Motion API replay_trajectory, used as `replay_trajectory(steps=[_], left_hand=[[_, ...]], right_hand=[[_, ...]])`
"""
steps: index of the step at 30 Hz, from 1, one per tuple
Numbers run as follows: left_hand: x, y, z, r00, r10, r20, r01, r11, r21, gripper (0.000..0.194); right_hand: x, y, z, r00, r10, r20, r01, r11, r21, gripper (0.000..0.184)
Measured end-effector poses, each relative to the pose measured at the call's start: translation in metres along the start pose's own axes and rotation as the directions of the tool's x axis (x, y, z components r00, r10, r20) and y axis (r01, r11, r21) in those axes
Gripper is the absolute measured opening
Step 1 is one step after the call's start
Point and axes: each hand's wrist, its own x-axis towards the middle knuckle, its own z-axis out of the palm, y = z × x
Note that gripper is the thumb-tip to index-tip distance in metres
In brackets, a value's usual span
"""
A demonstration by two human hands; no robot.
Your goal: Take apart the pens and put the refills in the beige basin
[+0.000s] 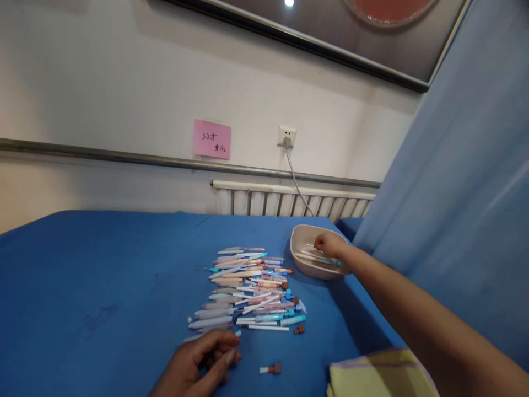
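Note:
My left hand [209,358] is at the front of the blue-covered surface, its thumb and fingers curled together. A small light-blue piece [238,333] shows just beyond its fingertips; whether anything is inside the fingers is hidden. Beyond it lies a spread of pens and pen parts [248,298], with grey, peach and pale barrels, thin white tubes, and blue and brown ends. My right hand [328,244] reaches into a beige plastic basin [316,271], fingers bent downward; what they grip cannot be made out. A few pen parts [318,258] lie in the basin beside that hand.
A loose brown-ended piece [270,368] and another small brown piece [299,330] lie near the pens. A folded yellow cloth [380,375] is under my right forearm. A blue curtain [458,182] hangs at right; a metal rail [136,158] runs along the wall behind.

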Motion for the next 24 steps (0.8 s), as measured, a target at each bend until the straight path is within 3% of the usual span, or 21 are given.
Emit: replay_trajectory(steps=[4,8,12,14,17,19,24], left_hand=[[0.000,0.003,-0.009,0.992,0.031,-0.119,-0.033,0.999,-0.020,0.023],[0.004,0.004,-0.018,0.963,0.019,-0.269,-0.039,0.997,-0.071,0.028],[0.010,0.004,-0.031,0.958,0.033,-0.284,-0.038,0.999,-0.015,0.031],[0.012,0.004,-0.036,0.962,0.051,-0.269,-0.038,0.998,0.054,0.029],[0.013,0.003,-0.040,0.968,0.102,-0.231,-0.058,0.980,0.189,0.027],[0.012,0.003,-0.039,0.974,0.134,-0.184,-0.076,0.954,0.289,0.025],[0.006,0.010,-0.031,0.986,0.169,0.012,-0.156,0.878,0.453,0.024]], right_hand=[[-0.032,-0.039,-0.009,0.978,-0.063,-0.198,0.096,0.982,0.162,0.020],[-0.096,-0.095,0.005,0.953,-0.191,-0.235,0.266,0.900,0.346,0.021],[-0.155,-0.131,0.045,0.939,-0.291,-0.183,0.336,0.667,0.665,0.019],[-0.167,-0.131,0.067,0.947,-0.270,-0.171,0.312,0.664,0.680,0.019],[-0.162,-0.112,0.090,0.954,-0.229,-0.193,0.299,0.770,0.564,0.018],[-0.154,-0.094,0.095,0.953,-0.252,-0.170,0.303,0.825,0.478,0.016],[-0.143,-0.071,0.089,0.965,-0.254,-0.059,0.249,0.831,0.497,0.018]])
